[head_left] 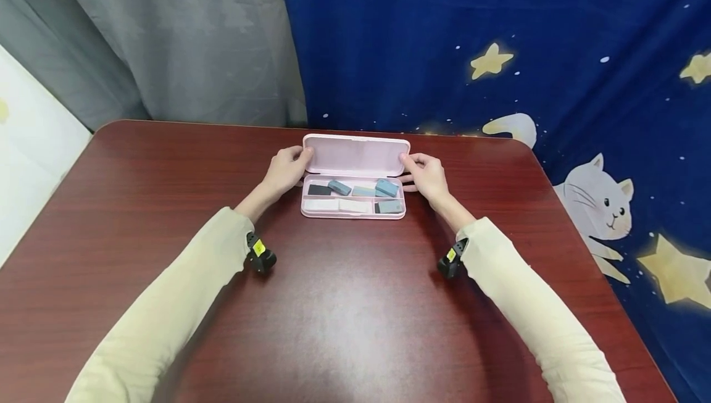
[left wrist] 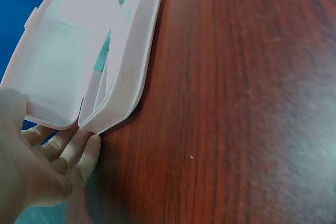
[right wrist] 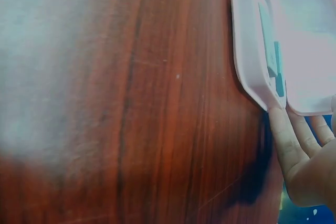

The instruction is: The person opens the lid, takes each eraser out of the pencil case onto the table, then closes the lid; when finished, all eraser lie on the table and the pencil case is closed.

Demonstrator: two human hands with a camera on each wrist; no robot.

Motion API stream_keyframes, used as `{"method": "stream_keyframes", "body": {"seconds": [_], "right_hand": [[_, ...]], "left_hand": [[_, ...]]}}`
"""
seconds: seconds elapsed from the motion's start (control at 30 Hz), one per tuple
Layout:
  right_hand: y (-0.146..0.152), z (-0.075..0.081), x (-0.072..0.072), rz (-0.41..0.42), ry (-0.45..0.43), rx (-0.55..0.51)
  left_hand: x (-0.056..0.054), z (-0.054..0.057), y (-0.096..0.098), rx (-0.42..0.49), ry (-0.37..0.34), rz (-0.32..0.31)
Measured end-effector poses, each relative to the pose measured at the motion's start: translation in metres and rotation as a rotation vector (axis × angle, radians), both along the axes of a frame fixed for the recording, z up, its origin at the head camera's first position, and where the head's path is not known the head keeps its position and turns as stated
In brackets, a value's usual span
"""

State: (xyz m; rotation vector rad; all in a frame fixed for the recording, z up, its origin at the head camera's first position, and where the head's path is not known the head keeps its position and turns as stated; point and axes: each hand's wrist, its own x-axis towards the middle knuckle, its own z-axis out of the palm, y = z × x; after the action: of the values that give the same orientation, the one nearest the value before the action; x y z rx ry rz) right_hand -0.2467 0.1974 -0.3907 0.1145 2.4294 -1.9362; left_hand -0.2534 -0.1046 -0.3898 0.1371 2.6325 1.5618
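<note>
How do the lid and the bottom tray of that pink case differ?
The lid is tipped up, while the tray lies flat on the table. The lid's inside is bare, while the tray holds small blocks. The lid is undivided, while the tray is split into sections. Both are pale pink with rounded corners.

The head camera looks forward and down, across the table (head_left: pixel 355 304) to its far edge. Each wrist camera looks from close by at one end of the pink box (head_left: pixel 357 156), which all three share.
</note>
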Motion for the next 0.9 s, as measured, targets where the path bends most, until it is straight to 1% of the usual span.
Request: {"method": "stream_keyframes", "body": {"seconds": [0.07, 0.17, 0.27, 0.3, 0.37, 0.5, 0.6, 0.67, 0.8, 0.9], "right_hand": [[0.0, 0.0, -0.003, -0.008, -0.029, -0.006], [0.001, 0.0, -0.006, -0.007, -0.066, -0.001], [0.001, 0.002, -0.008, 0.002, -0.101, 0.0], [0.002, 0.002, -0.009, 0.006, -0.113, 0.0], [0.002, 0.002, -0.01, 0.012, -0.139, 0.001], [0.002, 0.003, -0.011, 0.013, -0.168, 0.012], [0.002, 0.003, -0.011, 0.011, -0.178, 0.019], [0.003, 0.003, -0.011, 0.013, -0.188, 0.016], [0.003, 0.004, -0.011, 0.017, -0.198, 0.001], [0.002, 0.005, -0.011, 0.026, -0.202, -0.005]], "left_hand": [[-0.002, -0.001, 0.0, 0.002, -0.021, 0.013], [-0.003, -0.002, 0.0, 0.004, -0.04, 0.014], [-0.001, -0.004, -0.003, 0.007, -0.046, -0.001], [0.0, -0.004, -0.004, 0.012, -0.047, -0.015], [0.002, -0.006, -0.008, 0.027, -0.048, -0.048], [0.009, -0.01, -0.015, 0.149, -0.041, -0.139], [0.013, -0.016, -0.019, 0.234, -0.012, -0.212], [0.015, -0.019, -0.021, 0.24, 0.015, -0.27], [0.019, -0.023, -0.027, 0.21, 0.059, -0.373], [0.02, -0.024, -0.031, 0.196, 0.078, -0.418]]}}
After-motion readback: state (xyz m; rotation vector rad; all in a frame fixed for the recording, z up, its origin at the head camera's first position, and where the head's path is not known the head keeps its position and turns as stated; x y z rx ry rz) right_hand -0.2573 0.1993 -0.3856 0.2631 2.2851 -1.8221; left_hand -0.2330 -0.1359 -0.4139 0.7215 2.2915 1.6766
